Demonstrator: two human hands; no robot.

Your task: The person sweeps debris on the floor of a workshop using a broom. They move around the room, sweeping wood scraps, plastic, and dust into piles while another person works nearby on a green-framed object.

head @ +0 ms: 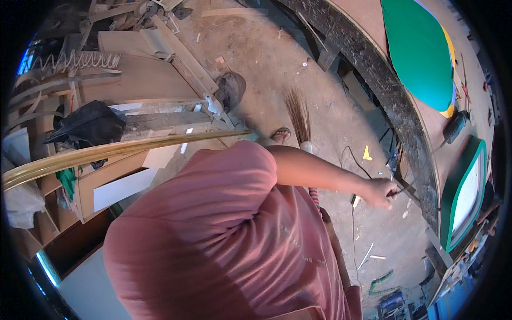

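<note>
My left hand (pixel 378 193) reaches across to the right, its fingers closed around a thin dark cable (pixel 362 163). Past the fist, that cable runs toward a dark power tool (pixel 456 126) on the worktable. My right hand (pixel 325 216) is low in front of my shirt, at the red-and-white striped handle (pixel 314 196) of a stick broom (pixel 298 114). The shirt hides part of this hand. The broom's bristles point away from me over the floor, and my left forearm crosses in front of its handle. A small pale plug or connector (pixel 357 201) hangs just below my left wrist.
On the worktable (pixel 424 132) lie a green sheet (pixel 420 56) over a yellow one and a green-framed white panel (pixel 466 196). Boards (pixel 140 76), a black plastic bag (pixel 92 124) and a long gold-coloured strip (pixel 120 150) fill the left side. Scraps litter the floor (pixel 256 60).
</note>
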